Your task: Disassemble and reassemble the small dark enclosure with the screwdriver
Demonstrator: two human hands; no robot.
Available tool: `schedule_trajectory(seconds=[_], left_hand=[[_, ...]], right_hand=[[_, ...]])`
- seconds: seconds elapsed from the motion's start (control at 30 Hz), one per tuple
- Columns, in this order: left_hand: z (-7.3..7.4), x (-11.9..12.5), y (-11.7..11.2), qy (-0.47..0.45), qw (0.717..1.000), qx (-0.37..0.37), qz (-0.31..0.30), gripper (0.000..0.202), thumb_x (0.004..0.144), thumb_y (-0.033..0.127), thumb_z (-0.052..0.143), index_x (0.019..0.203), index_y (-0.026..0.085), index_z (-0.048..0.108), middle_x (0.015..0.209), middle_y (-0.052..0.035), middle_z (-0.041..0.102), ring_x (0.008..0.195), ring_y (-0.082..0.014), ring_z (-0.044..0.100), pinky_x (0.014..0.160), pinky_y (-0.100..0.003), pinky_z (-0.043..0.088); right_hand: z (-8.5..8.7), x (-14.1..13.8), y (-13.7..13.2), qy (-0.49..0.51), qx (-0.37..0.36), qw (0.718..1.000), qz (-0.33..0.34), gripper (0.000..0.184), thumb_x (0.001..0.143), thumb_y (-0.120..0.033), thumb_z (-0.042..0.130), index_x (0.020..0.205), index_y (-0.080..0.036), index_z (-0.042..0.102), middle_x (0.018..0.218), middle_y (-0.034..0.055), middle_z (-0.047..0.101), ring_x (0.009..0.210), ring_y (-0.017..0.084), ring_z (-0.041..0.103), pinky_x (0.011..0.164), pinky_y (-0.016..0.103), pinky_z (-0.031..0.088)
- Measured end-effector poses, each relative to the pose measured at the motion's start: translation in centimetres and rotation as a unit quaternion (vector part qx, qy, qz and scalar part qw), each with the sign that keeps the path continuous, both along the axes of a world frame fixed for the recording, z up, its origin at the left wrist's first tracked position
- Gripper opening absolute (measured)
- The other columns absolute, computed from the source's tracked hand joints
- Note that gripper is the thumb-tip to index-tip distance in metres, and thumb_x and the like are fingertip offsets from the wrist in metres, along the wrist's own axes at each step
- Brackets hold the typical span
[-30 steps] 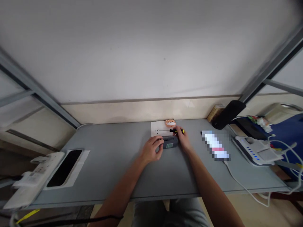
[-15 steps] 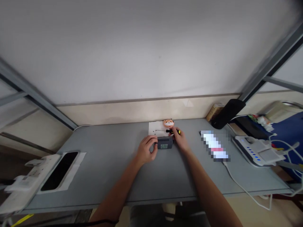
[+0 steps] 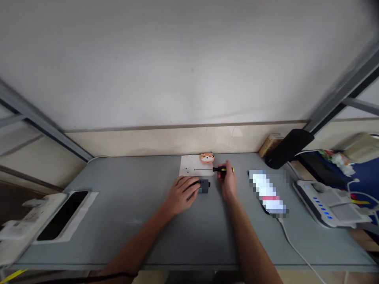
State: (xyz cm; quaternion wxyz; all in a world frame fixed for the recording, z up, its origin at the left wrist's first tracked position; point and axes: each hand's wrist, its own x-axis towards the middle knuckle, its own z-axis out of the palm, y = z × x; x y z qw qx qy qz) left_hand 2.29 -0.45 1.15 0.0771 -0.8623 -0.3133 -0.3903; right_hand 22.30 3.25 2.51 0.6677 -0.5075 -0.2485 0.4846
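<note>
My left hand (image 3: 182,195) is closed over the left part of a small dark grey box (image 3: 203,186) with vent slots and a round knob on its right end. Its fingers hide much of the box and its label. To the right, my right hand (image 3: 228,181) grips the black-and-yellow handle of a screwdriver (image 3: 220,169). The thin shaft points left, above a sheet of white paper (image 3: 201,172). Several tiny dark screws (image 3: 187,170) lie on the paper near the tip; one dark speck is at the tip itself. Behind the shaft sits an orange animal-face case (image 3: 206,158).
A lit phone (image 3: 268,193) on a charging cable lies to the right, near a white power strip (image 3: 325,209). A black cylinder (image 3: 288,148) leans by a small box (image 3: 270,145) at the back. On the left are a dark-screened phone (image 3: 63,215) and another power strip (image 3: 29,221).
My right hand has come away from the box and moved right with the screwdriver. My left hand has slid further over the box. The camera view has shifted slightly.
</note>
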Motion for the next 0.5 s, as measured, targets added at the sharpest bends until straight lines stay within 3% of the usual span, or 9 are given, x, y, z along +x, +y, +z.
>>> schedule_trajectory(seconds=[0.1,0.27,0.4,0.5], left_hand=[[-0.1,0.2,0.1,-0.014,1.0,-0.004,-0.003,0.029,0.095,0.011,0.057,0.116,0.029,0.068,0.112,-0.0048,0.077,0.101,-0.0194,0.073,0.098,-0.037,0.052],[0.1,0.2,0.0,-0.014,1.0,0.004,0.013,0.025,0.095,0.012,0.058,0.11,0.029,0.069,0.11,-0.0039,0.078,0.1,-0.0194,0.073,0.099,-0.037,0.05],[0.3,0.0,-0.2,-0.008,1.0,0.008,0.029,0.022,0.095,0.012,0.058,0.105,0.028,0.069,0.107,-0.0041,0.078,0.099,-0.0201,0.074,0.096,-0.038,0.05],[0.3,-0.1,-0.2,-0.016,0.999,-0.002,0.032,0.021,0.095,0.013,0.057,0.105,0.027,0.069,0.108,-0.0042,0.078,0.101,-0.0207,0.074,0.097,-0.039,0.05]], right_hand=[[-0.3,0.6,0.2,0.027,0.023,0.999,-0.03,0.053,0.077,-0.075,0.062,0.064,-0.025,0.054,0.044,-0.0059,0.043,0.037,0.01,0.036,0.039,0.029,0.024],[-0.4,1.5,0.1,0.065,0.026,0.996,-0.061,0.053,0.074,-0.072,0.068,0.063,-0.024,0.048,0.054,-0.0056,0.05,0.037,0.006,0.033,0.037,0.028,0.024],[-0.4,1.9,0.0,0.08,0.035,0.994,-0.058,0.053,0.079,-0.069,0.065,0.059,-0.024,0.045,0.048,-0.0069,0.038,0.036,0.007,0.028,0.038,0.028,0.022],[-0.2,1.8,0.0,0.093,0.022,0.993,-0.066,0.051,0.078,-0.064,0.066,0.056,-0.023,0.045,0.048,-0.0063,0.039,0.037,0.007,0.028,0.039,0.028,0.021]])
